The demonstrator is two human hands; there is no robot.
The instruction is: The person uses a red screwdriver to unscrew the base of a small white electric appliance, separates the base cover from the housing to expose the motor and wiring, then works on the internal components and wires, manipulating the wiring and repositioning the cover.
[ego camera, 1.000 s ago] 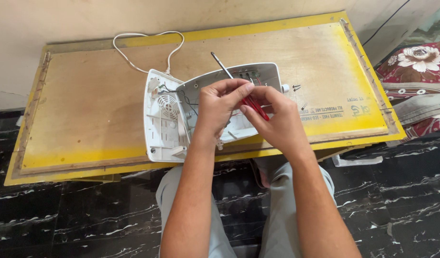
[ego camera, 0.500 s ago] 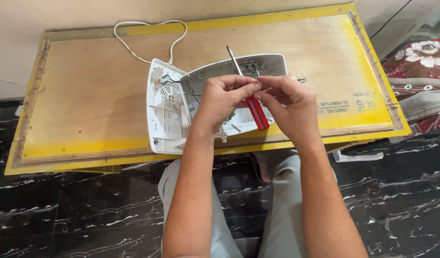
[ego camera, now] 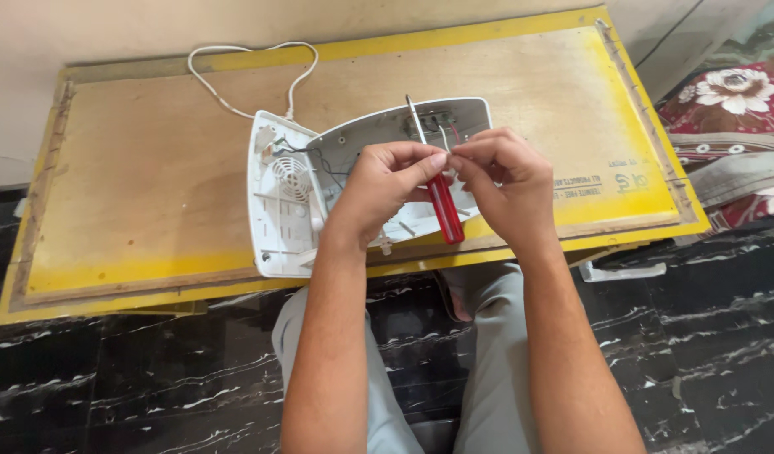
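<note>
currently we are pinching something too small to identify between left hand [ego camera: 387,181] and right hand [ego camera: 504,181], red-handled screwdriver [ego camera: 437,189] gripped too, above the opened white casing [ego camera: 319,189] on the yellow-edged board [ego camera: 134,160]. next move, we judge, calls for seating the tip precisely.

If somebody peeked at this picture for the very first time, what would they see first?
Probably the two bare hands meeting in the middle, the left hand and the right hand, with a red-handled screwdriver with a thin metal shaft between them. Right under them lies an opened white plastic appliance casing, its little round fan grille showing, on a yellow-edged plywood board. A white cord loops away at the back.
</note>
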